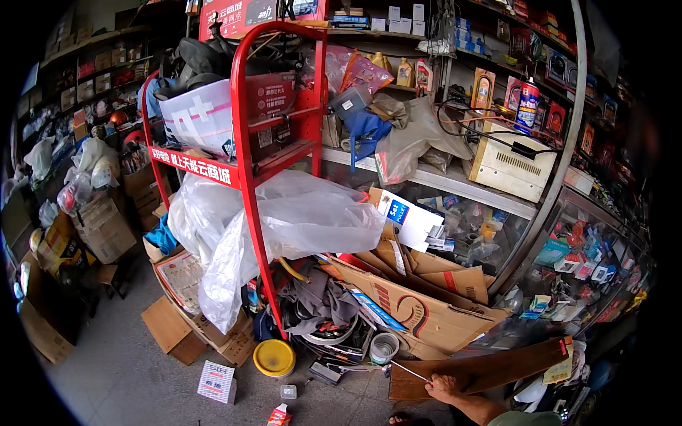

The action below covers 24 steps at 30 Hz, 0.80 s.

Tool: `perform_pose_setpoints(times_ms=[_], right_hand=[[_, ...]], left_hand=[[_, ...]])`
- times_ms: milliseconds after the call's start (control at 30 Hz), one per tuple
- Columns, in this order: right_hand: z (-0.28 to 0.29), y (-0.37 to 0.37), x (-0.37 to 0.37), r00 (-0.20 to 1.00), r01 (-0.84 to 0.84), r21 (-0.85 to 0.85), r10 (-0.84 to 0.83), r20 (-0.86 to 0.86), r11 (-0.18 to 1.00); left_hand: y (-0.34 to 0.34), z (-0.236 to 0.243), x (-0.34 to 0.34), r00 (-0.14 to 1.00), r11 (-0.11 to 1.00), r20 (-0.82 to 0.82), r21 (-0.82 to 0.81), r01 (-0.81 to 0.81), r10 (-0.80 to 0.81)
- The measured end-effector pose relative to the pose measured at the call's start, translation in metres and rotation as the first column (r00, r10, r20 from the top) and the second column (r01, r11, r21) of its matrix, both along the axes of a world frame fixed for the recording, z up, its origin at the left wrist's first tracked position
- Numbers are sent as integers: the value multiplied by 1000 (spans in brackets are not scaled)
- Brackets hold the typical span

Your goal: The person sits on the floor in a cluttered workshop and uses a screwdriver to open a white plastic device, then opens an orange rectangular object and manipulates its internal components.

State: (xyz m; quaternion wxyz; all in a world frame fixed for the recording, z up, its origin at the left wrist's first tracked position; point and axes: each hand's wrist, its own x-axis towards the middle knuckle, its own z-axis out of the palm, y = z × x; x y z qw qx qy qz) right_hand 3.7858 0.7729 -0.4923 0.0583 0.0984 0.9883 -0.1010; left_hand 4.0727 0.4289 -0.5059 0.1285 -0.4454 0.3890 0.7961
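Note:
My right hand (pixel 444 388) comes in from the lower right, below a green sleeve (pixel 526 418). Its fingers are closed around a thin metal rod (pixel 408 370) that points up and to the left. Whatever end of the rod lies inside the hand is hidden. Hand and rod are over the left part of a long brown wooden board (pixel 497 369). My left hand is out of view.
A red metal rack (pixel 249 142) stands left of centre, draped with clear plastic sheeting (pixel 305 213). Flattened cardboard (pixel 426 305) leans behind the board. A clear cup (pixel 384 346), a yellow-lidded tub (pixel 274 358) and a white box (pixel 217 382) sit on the floor.

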Motion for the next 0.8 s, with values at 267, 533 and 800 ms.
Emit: perform_pose_setpoints(times_ms=[267,533,800], right_hand=[[149,-126,176,927,-142,-604,320,197,784],[139,-136,219,860,-175,-768,476,186,617],[284,-108,164,660,-358,-668,683,313,653]], left_hand=[[18,153,-27,997,998,58,-32,47,-45],[29,281,-83,994,964,-70,244,102,-87],[33,257,-96,984,892,-173,434,122,-50]])
